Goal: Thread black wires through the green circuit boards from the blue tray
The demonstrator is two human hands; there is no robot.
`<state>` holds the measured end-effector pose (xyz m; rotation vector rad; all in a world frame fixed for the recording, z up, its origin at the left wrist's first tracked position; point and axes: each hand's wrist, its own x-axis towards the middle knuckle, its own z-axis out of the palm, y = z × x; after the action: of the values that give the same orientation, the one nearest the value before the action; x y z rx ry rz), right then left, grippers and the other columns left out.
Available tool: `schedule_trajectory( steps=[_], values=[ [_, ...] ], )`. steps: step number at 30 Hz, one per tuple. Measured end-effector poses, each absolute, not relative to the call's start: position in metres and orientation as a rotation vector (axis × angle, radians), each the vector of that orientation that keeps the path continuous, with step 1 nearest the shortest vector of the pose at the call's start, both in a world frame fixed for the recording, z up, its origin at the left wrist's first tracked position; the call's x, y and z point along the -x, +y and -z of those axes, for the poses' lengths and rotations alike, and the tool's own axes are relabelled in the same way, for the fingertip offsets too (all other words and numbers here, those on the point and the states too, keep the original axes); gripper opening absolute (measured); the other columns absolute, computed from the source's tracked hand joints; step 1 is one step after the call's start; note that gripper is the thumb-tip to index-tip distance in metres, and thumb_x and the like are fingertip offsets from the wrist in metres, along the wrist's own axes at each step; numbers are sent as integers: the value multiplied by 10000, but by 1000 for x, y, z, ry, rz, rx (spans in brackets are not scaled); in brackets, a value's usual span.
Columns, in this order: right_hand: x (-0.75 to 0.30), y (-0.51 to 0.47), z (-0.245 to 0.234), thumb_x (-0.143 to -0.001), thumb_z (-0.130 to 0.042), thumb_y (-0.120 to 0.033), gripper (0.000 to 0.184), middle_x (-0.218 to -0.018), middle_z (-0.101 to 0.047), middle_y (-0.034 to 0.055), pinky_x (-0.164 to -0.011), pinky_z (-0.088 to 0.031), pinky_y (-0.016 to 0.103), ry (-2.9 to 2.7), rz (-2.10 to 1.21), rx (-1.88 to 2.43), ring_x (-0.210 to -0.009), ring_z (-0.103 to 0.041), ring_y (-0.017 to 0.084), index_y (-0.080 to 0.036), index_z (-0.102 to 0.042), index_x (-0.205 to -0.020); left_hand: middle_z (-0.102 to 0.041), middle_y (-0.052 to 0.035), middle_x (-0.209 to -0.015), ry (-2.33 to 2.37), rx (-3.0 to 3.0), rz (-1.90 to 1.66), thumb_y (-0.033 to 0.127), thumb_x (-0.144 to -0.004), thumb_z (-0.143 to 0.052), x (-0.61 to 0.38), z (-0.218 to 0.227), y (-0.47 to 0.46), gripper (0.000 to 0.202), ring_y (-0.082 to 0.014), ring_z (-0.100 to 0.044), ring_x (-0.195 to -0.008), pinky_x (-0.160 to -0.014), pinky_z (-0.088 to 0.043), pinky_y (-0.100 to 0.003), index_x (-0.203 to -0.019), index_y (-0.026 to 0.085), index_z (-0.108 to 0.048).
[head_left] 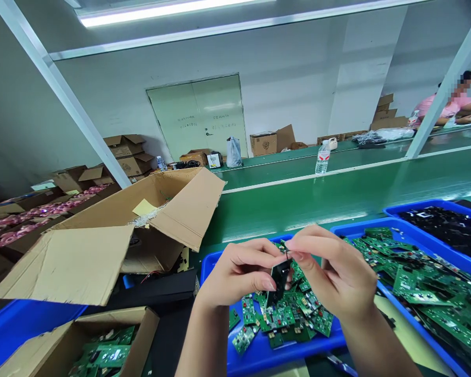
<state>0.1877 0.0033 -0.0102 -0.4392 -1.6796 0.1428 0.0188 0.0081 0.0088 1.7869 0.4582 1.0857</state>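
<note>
My left hand [245,269] is closed around a small circuit board [279,281], which is tilted up on edge with its dark face showing. The fingertips of my right hand [333,269] pinch together at the board's upper corner, by a thin dark piece [287,253] too small to name. Both hands are above a blue tray [235,364] in which many green circuit boards [275,317] lie loose.
To the right stand a blue tray [339,229] of circuit boards and another blue tray [392,210] of black parts. An open cardboard box [63,262] is at left, a smaller box [149,327] with boards below it. A water bottle [322,158] stands behind; a person [451,107] sits far right.
</note>
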Motion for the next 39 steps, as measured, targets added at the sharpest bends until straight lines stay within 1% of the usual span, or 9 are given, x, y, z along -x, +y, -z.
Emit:
schedule_trajectory(
  steps=[7, 9, 12, 14, 17, 20, 25, 32, 39],
  values=[
    [-193, 8, 8, -819, -540, -44, 307, -1094, -565, 80, -754, -536, 370, -1781, -105, 407, -919, -608, 202, -264, -611, -1021, -704, -108, -817, 429, -1794, -1066, 444, -747, -681, -16, -7, 10, 258, -186, -658, -589, -542, -535, -309, -867, 234, -770],
    [-193, 9, 9, -827, -527, -51, 388, -1262, -482, 87, -794, -532, 387, -1811, -104, 423, -964, -602, 204, -287, -587, -1129, -696, -84, -817, 445, -1758, -1055, 393, -736, -709, -14, -4, 11, 220, -167, -646, -606, -560, -529, -292, -904, 261, -761],
    [-192, 8, 10, -852, -486, -63, 577, -1379, -393, 93, -814, -529, 394, -1772, -151, 470, -947, -617, 188, -331, -406, -1357, -667, -51, -787, 565, -1751, -1019, 291, -720, -741, -12, -2, 10, 195, -139, -618, -638, -583, -517, -254, -912, 258, -751],
    [-192, 5, 8, -866, -488, -91, 507, -1269, -514, 83, -807, -528, 383, -1640, -191, 546, -896, -629, 182, -306, -452, -1323, -656, -49, -809, 628, -1769, -1088, 242, -701, -757, -13, -2, 10, 210, -143, -619, -695, -623, -526, -251, -910, 234, -744],
    [-195, 0, 3, -880, -532, -193, 160, -898, -656, 45, -688, -535, 300, -1442, -397, 735, -747, -629, 161, -237, -653, -975, -653, -57, -891, 682, -1909, -1398, 203, -684, -771, -14, -2, 9, 278, -160, -625, -803, -721, -538, -270, -956, 231, -722],
    [-199, 0, -1, -866, -578, -331, 185, -684, -641, 25, -569, -509, 241, -1443, -798, 770, -622, -604, 138, -204, -660, -759, -646, -54, -946, 735, -2180, -1663, 142, -702, -752, -14, -4, 7, 376, -162, -619, -884, -773, -534, -263, -1053, 256, -680],
    [-200, 3, -4, -824, -615, -425, 287, -615, -624, 25, -545, -504, 233, -1504, -1205, 664, -571, -590, 128, -181, -639, -675, -626, -58, -993, 800, -2546, -1710, 115, -763, -690, -13, -6, 6, 345, -167, -620, -930, -837, -547, -316, -1078, 249, -648],
    [-196, -1, -5, -760, -668, -333, 194, -593, -586, -1, -554, -469, 209, -1471, -1397, 718, -565, -547, 105, -175, -622, -657, -612, -55, -999, 814, -2635, -1694, 124, -796, -657, -13, -4, 6, 302, -160, -619, -930, -841, -551, -328, -1076, 234, -638],
    [-197, 1, -4, -775, -649, -355, 216, -592, -572, -6, -566, -447, 226, -1515, -1429, 751, -575, -538, 110, -177, -598, -665, -614, -47, -941, 741, -2524, -1630, 157, -773, -688, -15, -5, 7, 320, -129, -618, -854, -728, -546, -225, -1085, 205, -640]
  ],
)
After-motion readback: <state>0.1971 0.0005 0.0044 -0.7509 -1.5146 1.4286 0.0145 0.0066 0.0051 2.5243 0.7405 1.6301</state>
